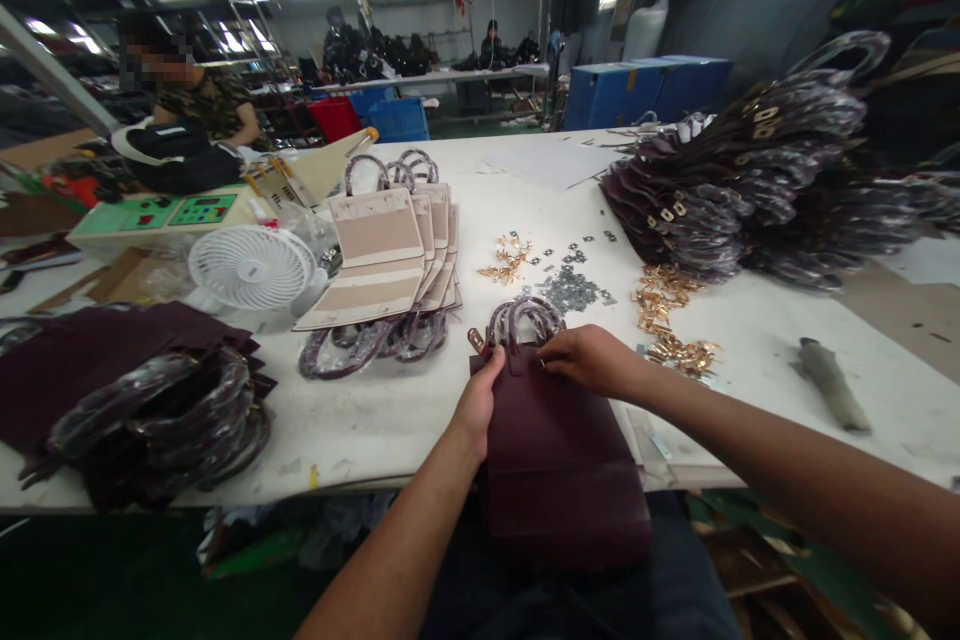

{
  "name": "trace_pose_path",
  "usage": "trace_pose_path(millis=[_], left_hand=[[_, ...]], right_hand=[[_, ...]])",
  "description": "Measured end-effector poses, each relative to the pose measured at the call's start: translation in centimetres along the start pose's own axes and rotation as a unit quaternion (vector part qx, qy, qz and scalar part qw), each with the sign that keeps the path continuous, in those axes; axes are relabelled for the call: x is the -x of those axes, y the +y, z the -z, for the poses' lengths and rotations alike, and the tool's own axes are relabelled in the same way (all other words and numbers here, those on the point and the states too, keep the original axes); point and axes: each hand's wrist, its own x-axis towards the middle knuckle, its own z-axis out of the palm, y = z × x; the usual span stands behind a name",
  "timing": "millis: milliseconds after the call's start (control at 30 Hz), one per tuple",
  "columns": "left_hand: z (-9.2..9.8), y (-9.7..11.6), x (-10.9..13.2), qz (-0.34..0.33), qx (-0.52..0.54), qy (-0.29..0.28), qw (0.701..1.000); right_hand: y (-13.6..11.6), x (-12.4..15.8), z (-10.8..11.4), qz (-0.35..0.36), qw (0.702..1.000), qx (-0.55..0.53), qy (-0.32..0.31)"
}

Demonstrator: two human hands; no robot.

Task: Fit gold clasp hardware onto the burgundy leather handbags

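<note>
A maroon bag panel (562, 465), its handles (525, 317) already on, extends nearward from the fingers (564, 348), the left hand (478, 402) clasping its edge and the right hand (589, 360) pinching what seems a small gold fitting (542, 363), while loose gold pieces (679, 355) beyond the fingers lie unattached.

Tbl (390, 430) open L of bag (562, 460), pile (bulky) (161, 420) beyond

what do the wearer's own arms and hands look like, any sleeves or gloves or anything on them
Both the left hand and the right hand are ungloved. The left forearm and right forearm are bare as far as they show, with no sleeve in view. Both narrow toward the wrist; no watch, bracelet or marking can be made out.
</note>
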Motion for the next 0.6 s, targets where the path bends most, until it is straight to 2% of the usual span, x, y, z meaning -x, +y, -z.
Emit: trace_pose_path(millis=[233, 433, 600], left_hand=[[1.1, -0.4, -0.7, -0.025, -0.040, -0.032, 0.998], [1.8, -0.6, -0.9, -0.126, -0.131, -0.020, 0.983], [1.8, -0.8, -0.7, -0.158, -0.152, -0.022, 0.975]], right_hand=[[-0.6, 0.6, -0.8, 0.039, 0.998, 0.047, 0.002], [-1.1, 0.5, -1.4, 0.009, 0.996, 0.085, 0.024], [-1.5, 1.8, -1.8, -0.012, 0.996, 0.027, 0.085]])
